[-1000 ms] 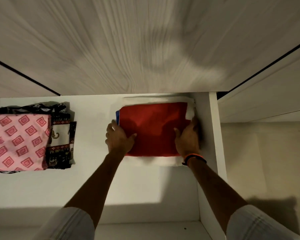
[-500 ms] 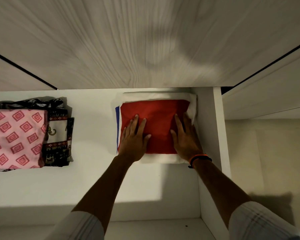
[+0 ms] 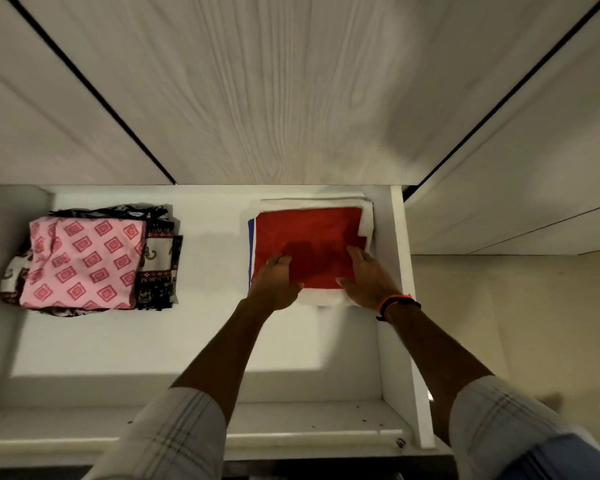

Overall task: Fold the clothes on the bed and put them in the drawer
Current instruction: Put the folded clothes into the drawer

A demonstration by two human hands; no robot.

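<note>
A folded red garment (image 3: 309,233) tops a small stack in the back right corner of the open white drawer (image 3: 400,271). Under it lie a white folded cloth (image 3: 366,216) and a piece with a blue edge (image 3: 250,251). My left hand (image 3: 274,282) hovers over the red garment's near left corner with its fingers loosely curled and holds nothing. At the near right corner, my right hand (image 3: 368,278), with an orange and black wristband, has its fingers spread and grips nothing. Both hands cast a shadow on the red cloth.
A second stack sits at the drawer's left: a pink diamond-print cloth (image 3: 84,261) on a black and white elephant-print cloth (image 3: 158,268). Bare white drawer bottom lies between the stacks. Pale wood-grain wardrobe panels (image 3: 291,81) rise behind, and beige floor (image 3: 516,323) is at the right.
Both hands pressed flat on the red garment half a second ago. They have since drawn back to its near edge, and the left fingers have curled.
</note>
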